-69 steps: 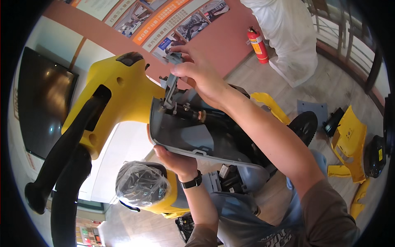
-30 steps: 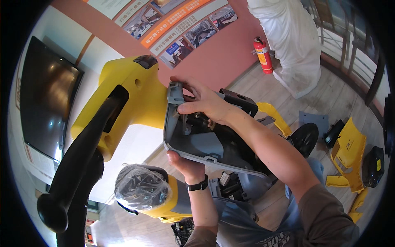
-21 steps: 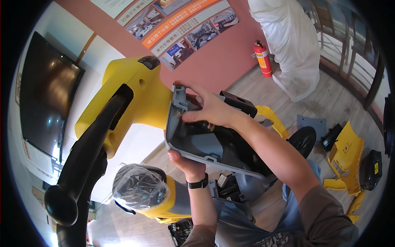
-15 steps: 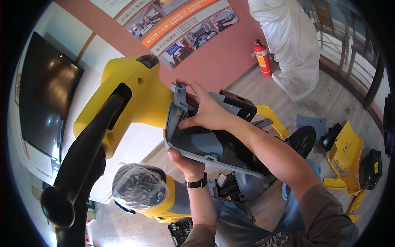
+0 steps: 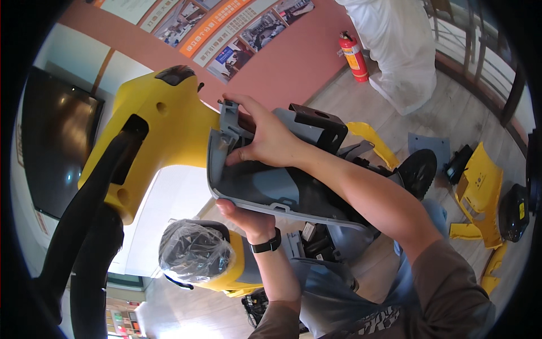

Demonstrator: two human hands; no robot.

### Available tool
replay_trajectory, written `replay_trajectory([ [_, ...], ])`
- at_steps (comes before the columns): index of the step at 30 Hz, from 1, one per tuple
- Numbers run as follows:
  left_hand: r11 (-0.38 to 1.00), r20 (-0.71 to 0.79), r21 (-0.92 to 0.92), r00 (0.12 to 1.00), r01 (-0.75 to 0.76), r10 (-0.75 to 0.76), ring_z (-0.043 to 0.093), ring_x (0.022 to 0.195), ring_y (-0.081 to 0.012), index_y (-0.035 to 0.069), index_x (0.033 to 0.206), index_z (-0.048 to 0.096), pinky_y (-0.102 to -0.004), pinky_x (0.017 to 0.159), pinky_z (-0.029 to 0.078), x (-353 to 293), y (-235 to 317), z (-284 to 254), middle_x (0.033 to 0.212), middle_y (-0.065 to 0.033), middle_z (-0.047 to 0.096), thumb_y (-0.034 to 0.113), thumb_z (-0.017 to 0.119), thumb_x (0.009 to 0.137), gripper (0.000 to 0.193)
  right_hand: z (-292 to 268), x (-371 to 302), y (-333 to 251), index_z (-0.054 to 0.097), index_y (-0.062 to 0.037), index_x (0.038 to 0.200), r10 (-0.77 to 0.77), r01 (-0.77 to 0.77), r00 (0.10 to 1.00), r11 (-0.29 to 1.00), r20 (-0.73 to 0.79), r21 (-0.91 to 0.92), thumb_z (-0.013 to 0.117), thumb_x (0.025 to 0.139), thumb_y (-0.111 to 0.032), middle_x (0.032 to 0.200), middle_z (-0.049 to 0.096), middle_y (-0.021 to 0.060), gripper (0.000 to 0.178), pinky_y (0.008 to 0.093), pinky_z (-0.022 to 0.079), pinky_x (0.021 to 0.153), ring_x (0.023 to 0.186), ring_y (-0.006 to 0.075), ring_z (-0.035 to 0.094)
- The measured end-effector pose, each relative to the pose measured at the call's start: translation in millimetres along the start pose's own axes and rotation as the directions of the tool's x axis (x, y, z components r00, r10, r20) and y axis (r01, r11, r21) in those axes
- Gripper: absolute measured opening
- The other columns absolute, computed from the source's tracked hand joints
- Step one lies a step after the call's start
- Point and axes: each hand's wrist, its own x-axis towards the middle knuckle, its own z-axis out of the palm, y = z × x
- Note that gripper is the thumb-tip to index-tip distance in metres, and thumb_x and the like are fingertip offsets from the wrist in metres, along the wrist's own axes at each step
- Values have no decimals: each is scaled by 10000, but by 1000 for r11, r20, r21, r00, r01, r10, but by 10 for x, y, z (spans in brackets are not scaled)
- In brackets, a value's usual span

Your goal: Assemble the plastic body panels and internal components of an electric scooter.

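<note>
A grey plastic scooter panel (image 5: 265,209) stands against the yellow scooter front (image 5: 152,121), its hollow side facing up. From the right, my right hand (image 5: 262,135) grips the panel's upper end, fingers over the outer side and thumb inside. My left hand (image 5: 245,217), with a black watch on its wrist, supports the lower rim from below; its fingers are mostly hidden behind the panel. A black handlebar (image 5: 93,198) with its grip slants down at the left. A black bracket (image 5: 319,118) lies just beyond my right forearm.
Below the panel is a scooter seat (image 5: 195,251) wrapped in clear plastic. Yellow body panels (image 5: 477,195) and a black part (image 5: 514,212) lie on the floor at right, near a black wheel (image 5: 418,172). A red fire extinguisher (image 5: 354,56) stands by the far wall; a screen (image 5: 56,147) hangs left.
The view has shifted, so the scooter front and panel sit further left and higher in the picture. Both hands keep their hold on the panel.
</note>
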Motion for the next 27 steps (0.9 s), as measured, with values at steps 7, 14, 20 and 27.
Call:
replay_trajectory([
  [7, 1000, 32, -15, 999, 17, -17, 503, 1320, -288, 70, 1492, 427, -433, 1129, 399, 50, 32, -99, 1467, -123, 497, 754, 499, 904, 905, -5, -19, -50, 306, -80, 1524, 12, -12, 1000, 999, 11, 46, 916, 615, 17, 1450, 488, 156, 1099, 406, 335, 1183, 1381, 274, 461],
  [14, 998, 31, -61, 1000, -1, 3, 525, 1301, -295, 9, 1441, 483, -440, 1119, 404, 37, 5, -142, 1427, -134, 544, 662, 609, 892, 863, -55, -38, -127, 377, -121, 1483, -106, 105, 994, 994, 10, 32, 905, 601, 47, 1396, 520, 98, 1041, 389, 351, 1173, 1357, 240, 470],
  [20, 1000, 16, 8, 1000, -1, 1, 510, 1311, -290, 65, 1473, 454, -436, 1128, 398, 35, -1, -134, 1456, -120, 515, 730, 489, 918, 867, -100, 3, -133, 453, -98, 1444, -28, 20, 998, 991, 56, 133, 903, 602, 46, 1383, 527, 70, 966, 374, 369, 1162, 1330, 223, 489],
  [27, 1000, 111, -12, 994, 14, -12, 502, 1326, -292, 37, 1485, 439, -441, 1140, 381, 55, 35, -113, 1467, -131, 508, 716, 540, 895, 905, -175, 44, -222, 413, -54, 1490, 47, -40, 988, 998, 144, -52, 889, 627, 40, 1401, 524, 81, 990, 375, 385, 1145, 1344, 235, 477],
])
